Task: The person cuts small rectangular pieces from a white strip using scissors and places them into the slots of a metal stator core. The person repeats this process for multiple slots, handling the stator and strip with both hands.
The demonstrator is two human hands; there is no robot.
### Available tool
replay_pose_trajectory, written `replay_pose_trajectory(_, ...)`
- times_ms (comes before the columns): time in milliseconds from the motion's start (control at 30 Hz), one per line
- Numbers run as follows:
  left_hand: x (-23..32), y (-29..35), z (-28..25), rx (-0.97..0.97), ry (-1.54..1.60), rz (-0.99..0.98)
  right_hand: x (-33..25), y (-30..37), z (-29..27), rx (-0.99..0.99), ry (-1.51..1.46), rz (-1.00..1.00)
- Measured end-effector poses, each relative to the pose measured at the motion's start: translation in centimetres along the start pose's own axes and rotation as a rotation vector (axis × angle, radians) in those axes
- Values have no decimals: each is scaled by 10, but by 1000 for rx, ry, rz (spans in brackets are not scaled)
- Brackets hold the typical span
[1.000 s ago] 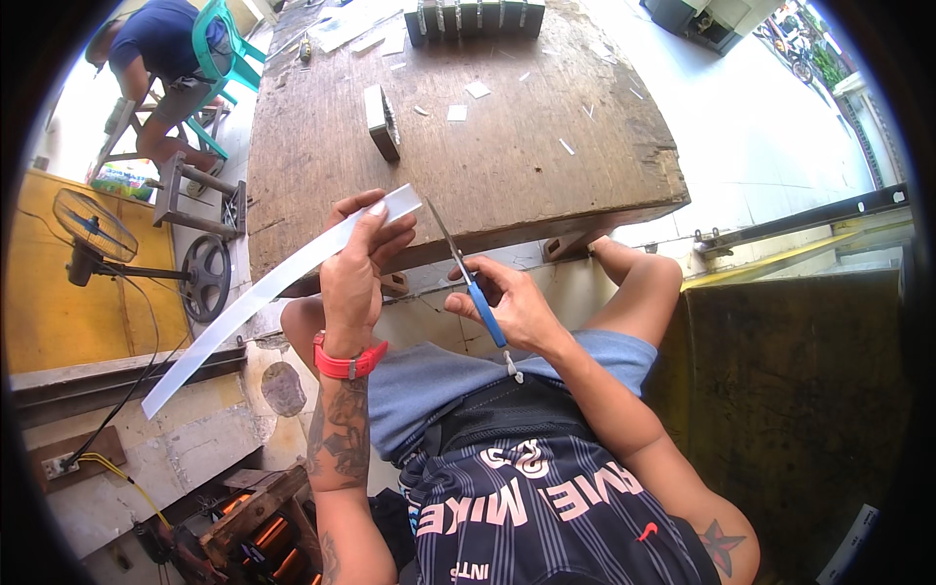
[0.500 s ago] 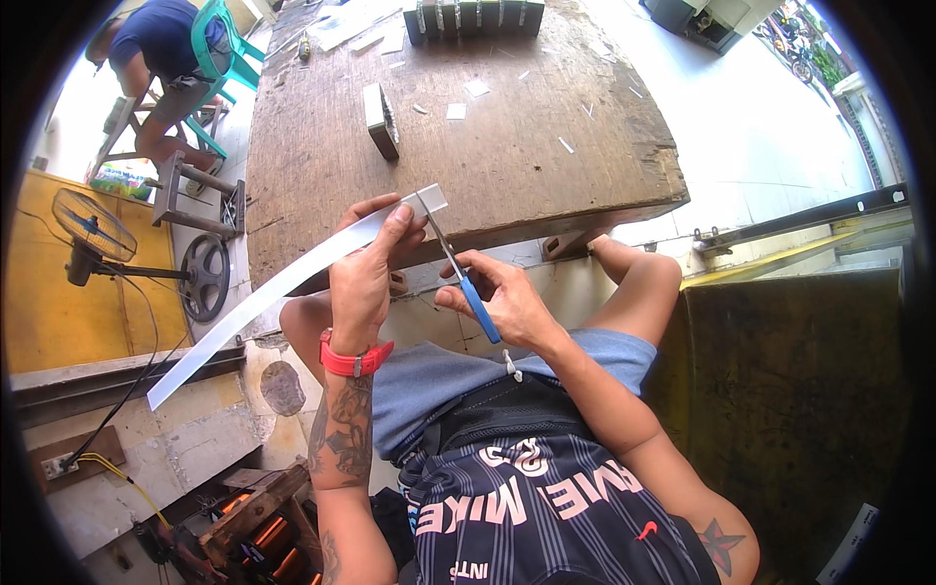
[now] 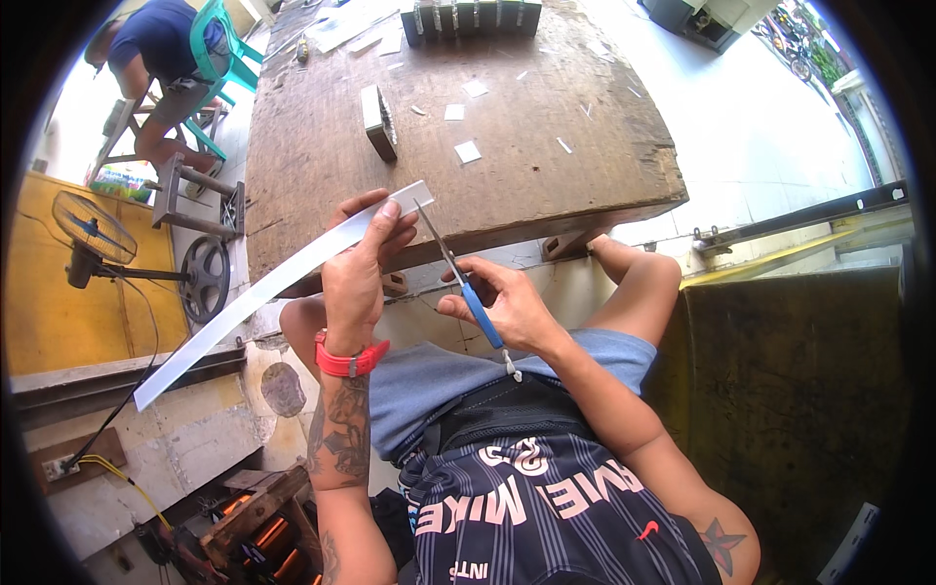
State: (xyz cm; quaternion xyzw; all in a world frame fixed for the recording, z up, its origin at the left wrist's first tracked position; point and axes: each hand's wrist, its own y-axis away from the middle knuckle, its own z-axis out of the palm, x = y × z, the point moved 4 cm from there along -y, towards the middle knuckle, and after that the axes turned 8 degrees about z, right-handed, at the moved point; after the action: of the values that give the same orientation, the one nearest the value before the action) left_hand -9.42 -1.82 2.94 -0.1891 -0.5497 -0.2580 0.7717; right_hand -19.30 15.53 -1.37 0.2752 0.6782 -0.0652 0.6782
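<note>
My left hand (image 3: 363, 258) pinches a long white translucent strip (image 3: 229, 310) near its upper end, thumb on top. The strip's long tail slants down to the left, past my wrist. In my right hand (image 3: 512, 310) is a pair of scissors (image 3: 476, 304) with blue handles. Their blade tips reach up to the strip's free end, just right of my left thumb. I cannot tell how far apart the blades are. Beyond the strip, a small white square piece (image 3: 468, 151) lies on the wooden table (image 3: 565, 185), with similar pieces (image 3: 454, 112) farther back.
A dark rectangular block (image 3: 377, 122) stands on the table, and a larger dark ribbed block (image 3: 471, 21) sits at its far edge. At left are a fan (image 3: 95, 226), a wooden stool (image 3: 190, 195) and a person (image 3: 156, 49) bending by a green chair (image 3: 216, 49).
A square piece has come off the strip's end and lies on the table. The strip has shifted slightly left in my left hand; the scissors are still at its end.
</note>
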Motion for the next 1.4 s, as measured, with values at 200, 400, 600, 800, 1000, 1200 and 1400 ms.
replay_pose_trajectory(200, -7, 4, 5, 6, -10, -4, -2, -5, 3, 5, 4, 3)
replay_pose_trajectory(400, -9, 4, 3, -2, -2, -24, -1, -6, 2, 3, 11, 10)
replay_pose_trajectory(600, -8, 4, 1, 24, -67, -31, 4, -7, 2, -28, -23, 58)
replay_pose_trajectory(800, 1, 1, -3, 56, 122, -38, 0, -1, -2, 32, 34, -16)
replay_pose_trajectory(1000, -6, 6, 5, 22, -22, 9, -3, -3, 2, -8, -4, 22)
replay_pose_trajectory(1200, -6, 6, 6, 22, -21, 10, -4, -5, 2, 2, 15, 20)
replay_pose_trajectory(1400, -7, 6, 6, 25, -9, 2, -4, -5, 3, -18, 3, 26)
